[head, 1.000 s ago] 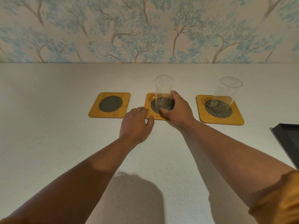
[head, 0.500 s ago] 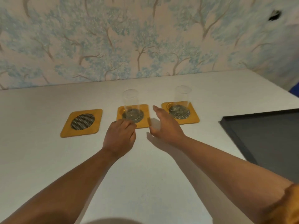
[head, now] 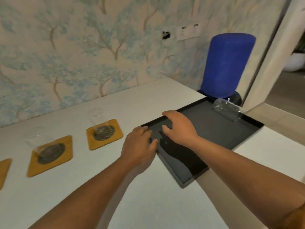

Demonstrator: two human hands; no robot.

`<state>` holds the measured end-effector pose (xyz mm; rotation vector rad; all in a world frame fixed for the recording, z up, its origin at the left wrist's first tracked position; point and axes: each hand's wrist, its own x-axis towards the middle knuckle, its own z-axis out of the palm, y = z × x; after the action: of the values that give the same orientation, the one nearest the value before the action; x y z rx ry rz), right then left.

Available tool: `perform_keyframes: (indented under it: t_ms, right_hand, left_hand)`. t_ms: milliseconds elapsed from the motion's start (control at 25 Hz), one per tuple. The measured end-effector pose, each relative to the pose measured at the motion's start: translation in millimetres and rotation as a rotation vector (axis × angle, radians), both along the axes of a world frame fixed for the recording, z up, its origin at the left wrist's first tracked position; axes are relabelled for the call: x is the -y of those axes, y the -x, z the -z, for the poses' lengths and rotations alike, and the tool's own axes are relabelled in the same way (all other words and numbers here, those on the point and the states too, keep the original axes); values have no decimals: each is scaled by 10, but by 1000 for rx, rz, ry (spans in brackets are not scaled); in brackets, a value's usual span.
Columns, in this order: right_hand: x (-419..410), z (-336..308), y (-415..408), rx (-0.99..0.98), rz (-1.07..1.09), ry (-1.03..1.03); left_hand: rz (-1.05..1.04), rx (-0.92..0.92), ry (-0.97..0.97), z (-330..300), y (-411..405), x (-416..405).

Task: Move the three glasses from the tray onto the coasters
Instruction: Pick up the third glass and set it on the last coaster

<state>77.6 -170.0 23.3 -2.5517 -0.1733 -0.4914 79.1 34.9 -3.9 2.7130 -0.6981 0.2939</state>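
A black tray (head: 214, 139) lies on the white table at the right. One clear glass (head: 227, 111) stands at the tray's far corner. Two clear glasses stand on wooden coasters: one (head: 97, 119) on the right coaster (head: 115, 138), one (head: 38, 139) on the middle coaster (head: 66, 161). A third coaster (head: 4, 169) shows at the left edge, bare as far as it is in view. My right hand (head: 178, 128) hovers over the tray's near-left part, fingers apart, holding nothing. My left hand (head: 140, 144) is at the tray's left rim, fingers loosely curled, holding nothing.
A tall blue cylinder (head: 227, 66) stands just beyond the table's far right corner, behind the tray. A wallpapered wall runs along the table's back edge. The table's right edge lies past the tray. A doorway opens at the far right.
My right hand let go of the glass on the middle coaster and moved right over the tray. My left hand followed to the tray's rim. The view swung right.
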Motion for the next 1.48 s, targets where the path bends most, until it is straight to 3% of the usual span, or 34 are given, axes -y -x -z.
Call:
perform_keyframes:
  t_ms: [240,520,720,1000,1240,1480]
  right_hand:
    - [1251,30,-19,-13,301,143]
    - [2080,38,-296,-27,527,262]
    - [2341,69,-488,-183,509,396]
    - [2419,100,-649,-302,558,392]
    - [2226,47,-579,-186,525,365]
    - [1472,-119,-468,-77,229,147]
  left_hand:
    - [149,-59,-183,80,-210,953]
    - [194,-33,-181,109,-306,1478]
    - [153,-37,-193,115,-332,1593]
    - [124,-42,-174,165,-361,1598]
    - [137,-98,-125,153,-384,1569]
    - [105,-99,81,90,-368,1170]
